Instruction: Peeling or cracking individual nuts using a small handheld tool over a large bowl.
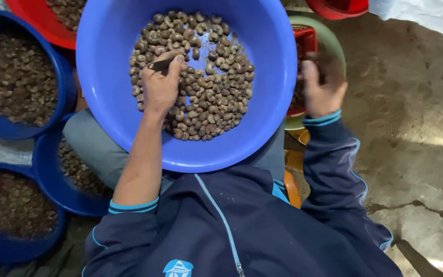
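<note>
Blue basin (108,77) well stocked with nuts (208,87). Left hand (161,84) inside, gripping small dark tool (160,65). Right hand (323,84) beyond rim, blurred; grip indeterminate.

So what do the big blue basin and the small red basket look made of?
The big blue basin looks like moulded plastic: smooth, uniform colour, soft sheen. The small red basket seems plastic too, with a gridded mesh wall, though it is mostly hidden behind the basin.

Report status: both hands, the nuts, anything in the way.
Left hand in blue basin, grip shut on dark tool over nuts. Right hand blurred at red basket, grip unclear. Nothing between the hands and the nuts.
</note>
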